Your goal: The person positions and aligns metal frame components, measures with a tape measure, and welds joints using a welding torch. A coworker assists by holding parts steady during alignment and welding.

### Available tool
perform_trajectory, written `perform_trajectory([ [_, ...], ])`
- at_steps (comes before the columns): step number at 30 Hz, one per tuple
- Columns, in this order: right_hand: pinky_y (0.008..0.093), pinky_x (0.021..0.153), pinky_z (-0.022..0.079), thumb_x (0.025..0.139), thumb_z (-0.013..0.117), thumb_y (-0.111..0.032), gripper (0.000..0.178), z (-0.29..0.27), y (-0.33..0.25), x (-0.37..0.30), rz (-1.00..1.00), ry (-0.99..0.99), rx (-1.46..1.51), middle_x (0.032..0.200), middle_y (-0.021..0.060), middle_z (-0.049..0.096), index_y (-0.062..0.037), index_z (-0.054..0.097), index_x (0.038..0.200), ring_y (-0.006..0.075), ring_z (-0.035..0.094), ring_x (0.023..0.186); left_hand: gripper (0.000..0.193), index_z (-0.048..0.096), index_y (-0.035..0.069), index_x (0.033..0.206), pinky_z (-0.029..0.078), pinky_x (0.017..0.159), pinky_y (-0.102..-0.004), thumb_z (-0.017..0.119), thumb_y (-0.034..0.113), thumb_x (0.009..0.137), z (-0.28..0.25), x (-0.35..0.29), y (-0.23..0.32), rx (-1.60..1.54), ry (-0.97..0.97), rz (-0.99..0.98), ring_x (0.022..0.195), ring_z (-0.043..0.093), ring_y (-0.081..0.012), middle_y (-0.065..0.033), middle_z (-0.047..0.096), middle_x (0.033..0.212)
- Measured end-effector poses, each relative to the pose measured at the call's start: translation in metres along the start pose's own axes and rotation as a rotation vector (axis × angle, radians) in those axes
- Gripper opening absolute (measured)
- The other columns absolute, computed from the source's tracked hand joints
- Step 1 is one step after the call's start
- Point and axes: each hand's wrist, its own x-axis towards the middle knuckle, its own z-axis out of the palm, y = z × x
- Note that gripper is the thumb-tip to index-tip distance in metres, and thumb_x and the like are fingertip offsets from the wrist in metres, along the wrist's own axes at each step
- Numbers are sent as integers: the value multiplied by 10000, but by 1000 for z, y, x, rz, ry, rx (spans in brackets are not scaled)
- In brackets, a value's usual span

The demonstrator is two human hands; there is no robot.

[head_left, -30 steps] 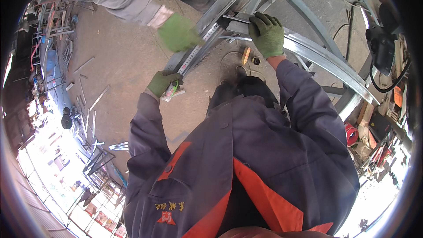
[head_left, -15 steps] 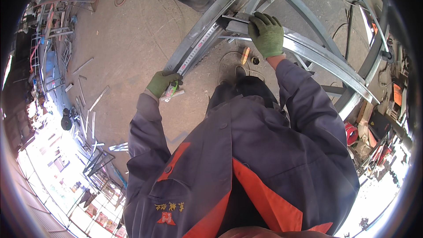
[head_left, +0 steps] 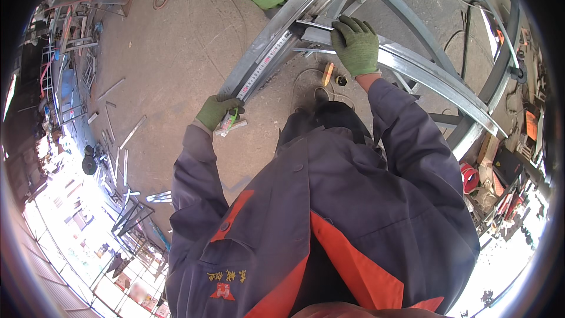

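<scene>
I see my left hand clenched on the near end of a measuring tape lying along the curved steel frame; my right hand grips a frame bar further right

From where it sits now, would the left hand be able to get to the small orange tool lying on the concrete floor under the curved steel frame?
Probably not directly: the left hand grips the tape measure along the curved steel frame, and the small orange tool lies beyond that rail, nearer the right hand.
</scene>
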Motion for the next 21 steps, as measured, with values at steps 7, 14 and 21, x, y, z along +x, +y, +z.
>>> perform_trajectory([
  [7, 496, 1000, 601, 943, 781, -208, 170, -1, -1, 0, 5, -7, -6, 1174, 50, 797, -158, 798, 1105, 302, 772, 1110, 272, 816, -110, 1188, 701, 772, -381, 797, 117, 1040, 0, 0, 0, 0, -2, 1, 750, 787, -212, -211, 842, 988],
  [14, 490, 992, 605, 947, 773, -207, 152, -1, -1, 1, -3, 2, -19, 1167, 55, 802, -155, 803, 1087, 306, 774, 1097, 361, 826, -84, 1220, 637, 791, -380, 786, 225, 1037, -2, 1, -5, 33, -5, 4, 825, 794, -246, -190, 835, 1003],
  [21, 495, 966, 614, 952, 764, -203, 154, -1, 2, 1, -24, -7, 20, 1149, 73, 804, -138, 805, 1086, 322, 780, 1066, 284, 815, -112, 1196, 689, 743, -369, 806, 121, 1034, -1, 1, -1, -12, 1, -3, 751, 789, -215, -209, 844, 997],
])
